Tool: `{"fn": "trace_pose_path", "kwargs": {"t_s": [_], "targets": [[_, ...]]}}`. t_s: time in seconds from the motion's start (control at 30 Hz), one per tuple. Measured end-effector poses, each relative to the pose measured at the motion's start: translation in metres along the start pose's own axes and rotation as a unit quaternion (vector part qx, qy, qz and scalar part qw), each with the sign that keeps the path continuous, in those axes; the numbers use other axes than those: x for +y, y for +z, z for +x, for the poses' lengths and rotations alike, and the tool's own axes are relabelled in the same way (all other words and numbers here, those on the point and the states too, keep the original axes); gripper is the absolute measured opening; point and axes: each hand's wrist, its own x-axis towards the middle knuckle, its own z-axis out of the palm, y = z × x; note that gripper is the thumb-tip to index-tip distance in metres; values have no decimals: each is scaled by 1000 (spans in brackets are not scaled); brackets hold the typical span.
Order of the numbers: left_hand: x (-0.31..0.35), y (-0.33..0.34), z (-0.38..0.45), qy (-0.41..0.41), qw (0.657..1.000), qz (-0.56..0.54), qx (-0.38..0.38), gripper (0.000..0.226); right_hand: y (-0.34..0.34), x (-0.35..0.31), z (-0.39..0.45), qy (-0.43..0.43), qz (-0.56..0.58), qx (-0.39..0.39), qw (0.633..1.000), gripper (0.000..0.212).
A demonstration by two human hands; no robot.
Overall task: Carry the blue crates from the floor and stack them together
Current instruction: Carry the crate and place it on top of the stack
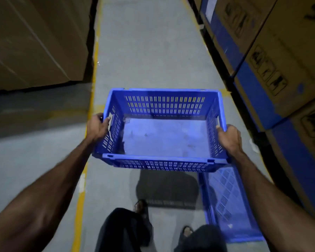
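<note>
Left hand (96,127) and right hand (230,136) each grip a short end of the crate (164,131), long axis crosswise, second crate (227,202) on the floor lower right (nearer the right hand).

A narrow warehouse aisle runs ahead over a grey concrete floor (149,51), dimly lit. A worn yellow painted line (95,51) edges the floor on the left, and another yellow line (190,13) runs along the right. Large plain cardboard boxes (35,39) are stacked on the left. On the right stand cardboard cartons (287,51) with blue bands and printed handling symbols.
</note>
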Motion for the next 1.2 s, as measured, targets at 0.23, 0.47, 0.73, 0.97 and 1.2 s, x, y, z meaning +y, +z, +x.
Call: {"fn": "trace_pose_path", "kwargs": {"t_s": [0.23, 0.47, 0.73, 0.97, 1.2], "targets": [[99, -148, -89, 10, 997, -36, 65, 31, -133, -96, -77, -61, 4, -18, 998, 45], [104, -227, -161, 5, 989, -68, 131, 22, -157, -150, -121, -133, 13, -36, 990, 48], [18, -315, -248, -44, 970, -94, 220, 17, -108, -215, -212, -226, -5, -68, 972, 38], [-97, -402, -357, -111, 939, -103, 309, 31, -17, -276, -324, -315, -27, -145, 938, 40], [-202, -469, -495, -209, 884, -93, 407, 21, 93, -329, -460, -401, -56, -246, 881, 41]]}}
